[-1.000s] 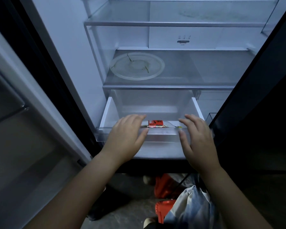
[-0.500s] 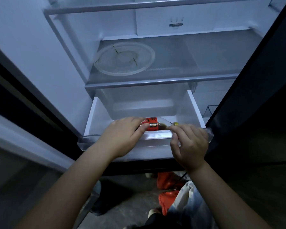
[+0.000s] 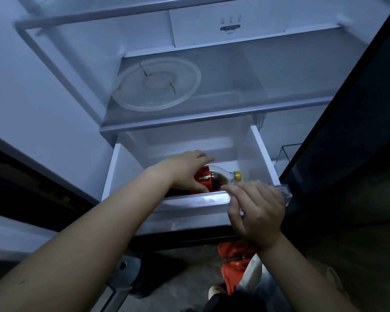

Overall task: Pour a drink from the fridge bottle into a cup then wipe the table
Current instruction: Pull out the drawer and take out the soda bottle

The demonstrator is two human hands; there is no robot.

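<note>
The bottle (image 3: 221, 177) lies on its side in the pulled-out fridge drawer (image 3: 189, 204), near the front wall, its yellow cap (image 3: 238, 176) pointing to 3 o'clock. The left hand (image 3: 185, 172) reaches in from 8 o'clock and grasps the bottle at its red label (image 3: 204, 176), fingers over the top, thumb on the near side. The right hand (image 3: 257, 212), at 4 o'clock from the cap, curls its fingers over the drawer's front rim and holds it. At 12 o'clock a clear plate (image 3: 155, 84) rests on the shelf (image 3: 212, 118) above.
</note>
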